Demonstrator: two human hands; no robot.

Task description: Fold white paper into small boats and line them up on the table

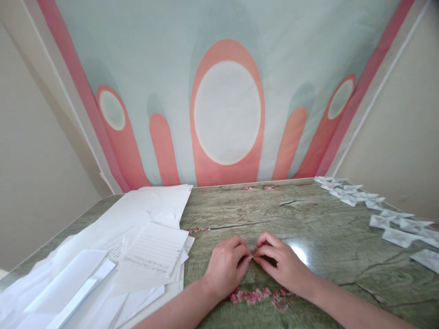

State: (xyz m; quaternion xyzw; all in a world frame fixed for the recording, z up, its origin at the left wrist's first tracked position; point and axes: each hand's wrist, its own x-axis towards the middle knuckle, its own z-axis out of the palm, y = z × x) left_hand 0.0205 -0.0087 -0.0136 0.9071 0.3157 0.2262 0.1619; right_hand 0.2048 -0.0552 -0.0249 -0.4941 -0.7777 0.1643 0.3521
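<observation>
Near the middle of the wood-patterned table [247, 212], my left hand [228, 265] and my right hand [283, 260] meet fingertip to fingertip. Both are closed in a pinch on a small whitish piece [253, 250], which looks like paper; the fingers hide most of it. To the left lies a spread pile of white paper sheets [137, 205], some lined and with writing, such as the lined sheet [157, 249] on top. Several small folded white paper shapes [399, 237] stand in rows along the right side of the table.
Behind the table hangs a pale green cloth [226, 23] with coral shapes and white ovals. Pink flower prints [252, 296] mark the tabletop below my hands. A bright light reflection [299, 253] shows just right of my right hand.
</observation>
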